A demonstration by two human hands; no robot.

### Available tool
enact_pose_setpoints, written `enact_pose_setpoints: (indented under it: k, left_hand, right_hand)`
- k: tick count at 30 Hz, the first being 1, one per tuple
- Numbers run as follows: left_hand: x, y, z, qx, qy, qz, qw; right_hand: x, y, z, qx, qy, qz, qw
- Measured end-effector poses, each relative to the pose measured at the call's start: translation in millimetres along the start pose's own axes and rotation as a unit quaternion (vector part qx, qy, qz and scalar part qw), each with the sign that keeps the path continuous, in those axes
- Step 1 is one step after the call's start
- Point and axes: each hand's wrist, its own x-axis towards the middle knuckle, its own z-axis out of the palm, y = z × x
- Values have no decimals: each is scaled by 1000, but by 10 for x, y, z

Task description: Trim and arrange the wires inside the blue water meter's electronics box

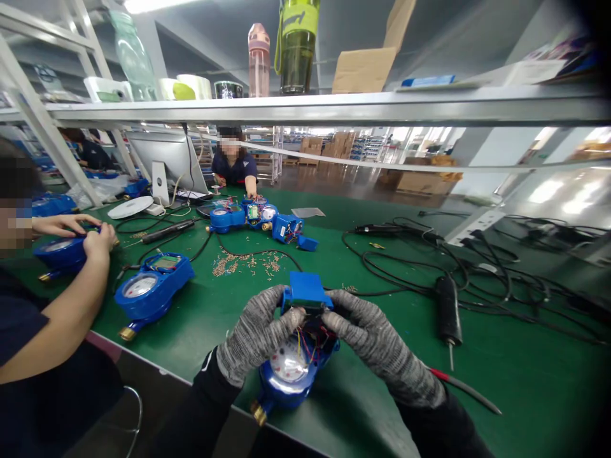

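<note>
Both my hands wear grey knit gloves and hold a blue water meter (291, 372) at the near edge of the green table (501, 375). My left hand (258, 331) grips the meter's left side with the thumb on its blue square cover (308, 291). From the right, my right hand (370, 337) curls its fingers around the open housing. Red and yellow wires (312, 334) show inside, under the cover. The round dial faces up between my wrists, and a brass fitting (259, 413) sticks out toward me.
An electric screwdriver (447, 312) and tangled black cables (477, 267) lie to the right. Small brass screws (243, 262) are scattered ahead. More blue meters (153, 289) (258, 219) sit left and far centre. A person at left handles a meter (64, 251); another sits across by a monitor (167, 159).
</note>
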Motion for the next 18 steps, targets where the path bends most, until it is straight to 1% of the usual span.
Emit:
enact_pose_setpoints:
  k: [1,2,3,5,6,7,9,11,13,15,18]
  left_hand:
    - [37,15,-48,-35,-27,-6,999]
    - [71,20,-96,-60,-41,-9,997]
    - [102,12,-140,-71,-41,-11,997]
    - [152,-38,-192,-46,-2,-6,999]
    - [173,-74,-193,-9,14,0,1000]
    - [193,-112,-177,32,18,6,999]
    - [237,-175,-108,131,-7,23,991]
    - [289,-207,-23,257,-49,40,964]
    - [342,-209,44,346,-78,40,934]
    - [377,-199,77,391,-87,33,916]
    - [367,-191,78,406,-68,18,911]
  right_hand:
    - [-27,43,-1,12,15,9,1000]
    - [-58,91,1,25,34,20,999]
    - [-92,143,6,42,54,32,997]
    - [-154,253,22,84,90,58,991]
    - [-177,308,30,103,104,68,987]
    - [-192,359,36,116,115,75,984]
    - [-198,436,43,128,132,81,980]
    - [-179,468,44,126,138,80,979]
    - [-147,456,41,127,133,80,980]
    - [-112,419,41,132,123,86,980]
    - [-65,369,44,144,115,95,978]
